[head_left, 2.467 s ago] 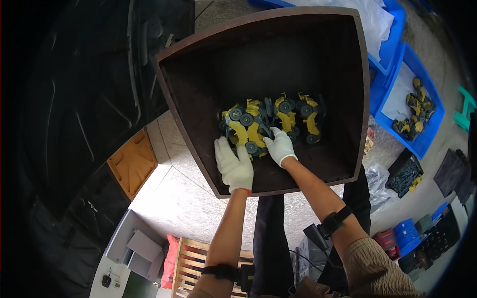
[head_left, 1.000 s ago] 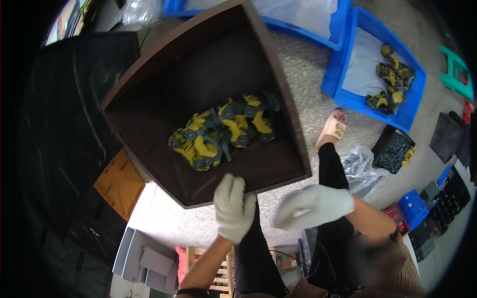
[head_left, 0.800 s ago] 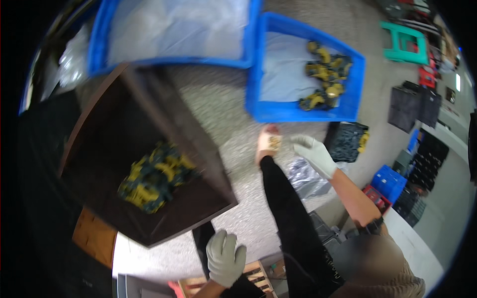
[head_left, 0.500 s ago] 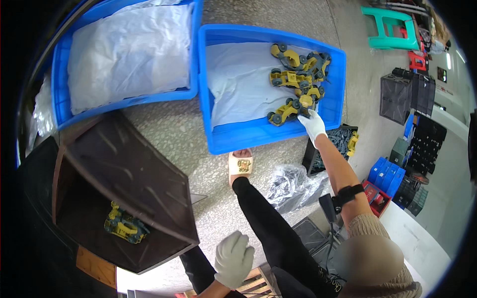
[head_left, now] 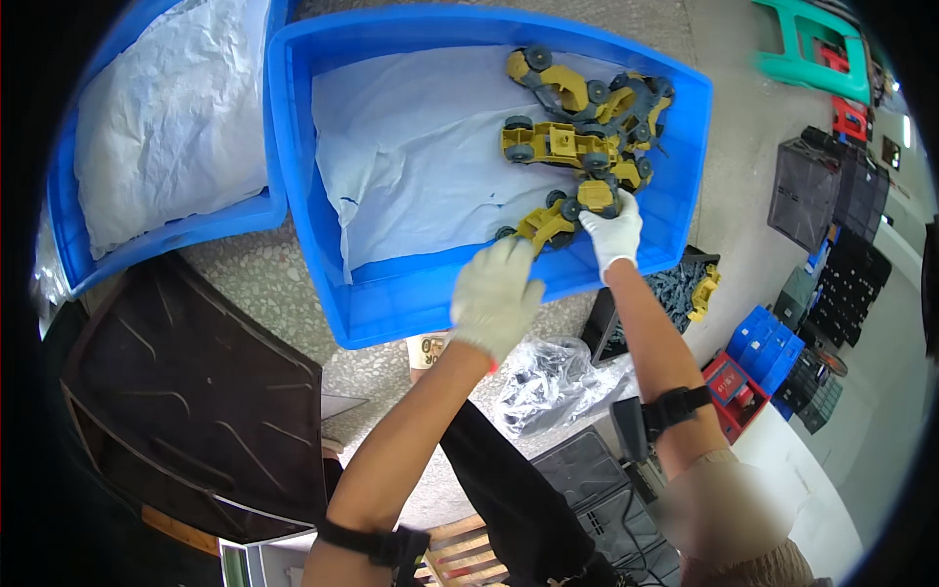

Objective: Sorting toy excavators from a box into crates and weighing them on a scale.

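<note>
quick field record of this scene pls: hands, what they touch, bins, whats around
left hand: white-gloved left hand, over near rim of blue plastic bin, by a yellow toy truck
right hand: white-gloved right hand, on yellow and grey toy trucks
bin lining: pale plastic sheet
second bin: blue lined bin, left
lower left: dark brown box
floor: crumpled clear bag

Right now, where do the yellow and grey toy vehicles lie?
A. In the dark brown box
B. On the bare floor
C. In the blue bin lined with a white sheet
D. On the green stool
C: the toy vehicles lie piled in the far right corner of the blue bin, on its white sheet, and both gloved hands, the left and the right, reach for them.
</note>
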Demonstrator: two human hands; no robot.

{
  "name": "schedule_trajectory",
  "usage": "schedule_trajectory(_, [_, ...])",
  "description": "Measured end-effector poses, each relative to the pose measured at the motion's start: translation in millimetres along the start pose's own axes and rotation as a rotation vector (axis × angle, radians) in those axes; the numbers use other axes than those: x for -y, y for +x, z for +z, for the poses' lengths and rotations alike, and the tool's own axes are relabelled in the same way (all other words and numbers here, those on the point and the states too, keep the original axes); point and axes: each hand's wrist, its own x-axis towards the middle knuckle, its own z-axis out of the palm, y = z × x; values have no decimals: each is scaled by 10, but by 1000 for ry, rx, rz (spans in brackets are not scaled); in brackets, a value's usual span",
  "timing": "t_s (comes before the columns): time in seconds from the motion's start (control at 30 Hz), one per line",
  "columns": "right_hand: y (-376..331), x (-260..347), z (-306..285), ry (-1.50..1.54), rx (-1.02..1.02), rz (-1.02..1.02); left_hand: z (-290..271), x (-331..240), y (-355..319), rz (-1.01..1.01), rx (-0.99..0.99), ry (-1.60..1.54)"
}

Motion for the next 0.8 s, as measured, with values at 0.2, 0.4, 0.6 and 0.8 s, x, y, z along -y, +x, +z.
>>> schedule_trajectory(0.2, [346, 3, -33, -71, 289, -212, 659, 329, 571, -67, -42, 134])
schedule_trajectory(0.4, [-172, 145, -280, -4, 465, -292, 769, 475, 579, -257, -121, 219])
schedule_trajectory(0.6, [-448, -295, -700, -69, 218, -240, 120, -24, 169, -352, -58, -53])
schedule_trajectory(0.8, [-1613, 338, -1598, 314, 445, -261, -987, -243, -1513, -399, -388, -500])
